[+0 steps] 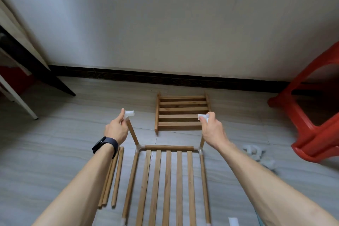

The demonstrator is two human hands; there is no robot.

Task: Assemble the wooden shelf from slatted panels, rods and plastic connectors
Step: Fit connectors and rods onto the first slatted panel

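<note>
While atop wooden rods [132, 133], translucent connectors [129, 113] in left hand [116, 129], right hand [212, 130].

I lose the near slatted panel [167, 185] off the bottom edge. My right hand [212, 131] covers most of the right upright rod [202, 142]. Lower right, the connector pile [257, 153] is a blur; the red stool [311, 134] runs off-frame.

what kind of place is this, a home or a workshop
Most likely a room in a home, with the work done on the floor: pale floor tiles, a plain wall with dark skirting, and a red plastic stool and table legs at the edges.
</note>
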